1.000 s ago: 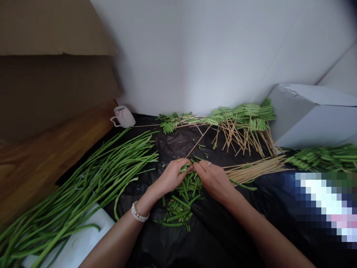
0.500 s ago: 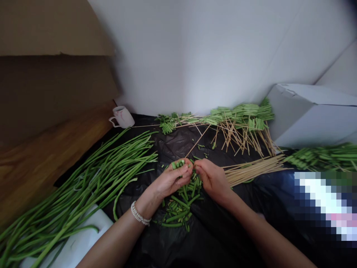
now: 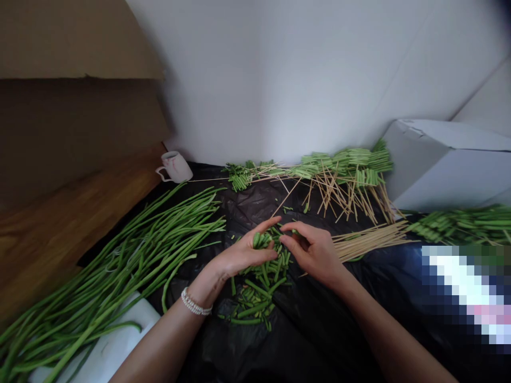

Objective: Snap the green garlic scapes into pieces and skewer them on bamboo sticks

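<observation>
My left hand (image 3: 243,252) is turned palm up, thumb and forefinger apart, and cradles a small bunch of cut green bean pieces (image 3: 261,240). Facing it, my right hand (image 3: 313,250) is curled with thumb and fingers near each other; a bit of green shows between them, and a thin stick (image 3: 304,275) pokes out beneath the hand. The hands do not touch. Below them a loose pile of cut bean pieces (image 3: 257,306) lies on a black plastic sheet (image 3: 239,351). Bare wooden sticks (image 3: 371,240) lie right of my right hand.
Long uncut beans (image 3: 131,260) spread at left, partly over a white object (image 3: 115,340). A mug (image 3: 176,167) stands at the back left. Skewered bean pieces (image 3: 347,159) line the wall, with more (image 3: 467,223) at right by a white box (image 3: 451,170). Cardboard (image 3: 80,127) rises at upper left.
My left hand has opened its thumb and forefinger around the bean pieces. My right hand has shifted slightly right, and a stick end now shows below it.
</observation>
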Demonstrator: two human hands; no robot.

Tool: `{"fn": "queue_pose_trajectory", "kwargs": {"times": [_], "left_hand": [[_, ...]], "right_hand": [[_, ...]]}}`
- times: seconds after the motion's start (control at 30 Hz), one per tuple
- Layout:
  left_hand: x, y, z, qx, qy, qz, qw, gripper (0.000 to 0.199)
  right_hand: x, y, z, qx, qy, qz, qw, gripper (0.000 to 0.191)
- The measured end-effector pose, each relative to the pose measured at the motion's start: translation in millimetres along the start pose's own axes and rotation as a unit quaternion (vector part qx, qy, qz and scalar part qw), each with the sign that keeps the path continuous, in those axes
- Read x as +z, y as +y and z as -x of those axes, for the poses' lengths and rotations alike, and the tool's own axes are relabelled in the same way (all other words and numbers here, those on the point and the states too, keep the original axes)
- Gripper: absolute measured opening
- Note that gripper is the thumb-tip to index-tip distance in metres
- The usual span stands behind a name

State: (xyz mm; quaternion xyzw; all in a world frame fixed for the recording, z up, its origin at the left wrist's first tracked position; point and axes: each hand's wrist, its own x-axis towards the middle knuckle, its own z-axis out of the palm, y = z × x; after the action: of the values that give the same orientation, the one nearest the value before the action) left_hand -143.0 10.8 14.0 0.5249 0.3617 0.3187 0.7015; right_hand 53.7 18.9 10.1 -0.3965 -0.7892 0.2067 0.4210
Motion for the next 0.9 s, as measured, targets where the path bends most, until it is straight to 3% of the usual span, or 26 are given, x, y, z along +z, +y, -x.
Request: {"fn": "queue_pose_trajectory", "kwargs": {"times": [0.17, 0.33, 0.5, 0.7, 0.9], "left_hand": [[3.3, -6, -3, -0.002, 0.012, 0.005, 1.000, 0.082], [3.0, -14, -7, 0.008, 0.039, 0.014, 0.999, 0.084], [4.4, -14, -8, -0.004, 0.058, -0.023, 0.998, 0.094], [5.1, -10, -8, -0.003, 0.059, -0.008, 0.998, 0.094], [-6.4, -8, -7, -0.009, 0.035, -0.031, 0.999, 0.035]], "right_hand": [[9, -2, 3, -0.009, -0.046, -0.025, 0.999, 0.013], [10, -2, 4, -0.010, -0.060, -0.036, 0.997, 0.029], [16, 2, 4, -0.032, -0.076, -0.035, 0.996, 0.008], [18, 7, 3, -0.023, -0.089, -0.021, 0.996, 0.005], [11, 9, 1, -0.006, -0.042, -0.010, 0.999, 0.001]]}}
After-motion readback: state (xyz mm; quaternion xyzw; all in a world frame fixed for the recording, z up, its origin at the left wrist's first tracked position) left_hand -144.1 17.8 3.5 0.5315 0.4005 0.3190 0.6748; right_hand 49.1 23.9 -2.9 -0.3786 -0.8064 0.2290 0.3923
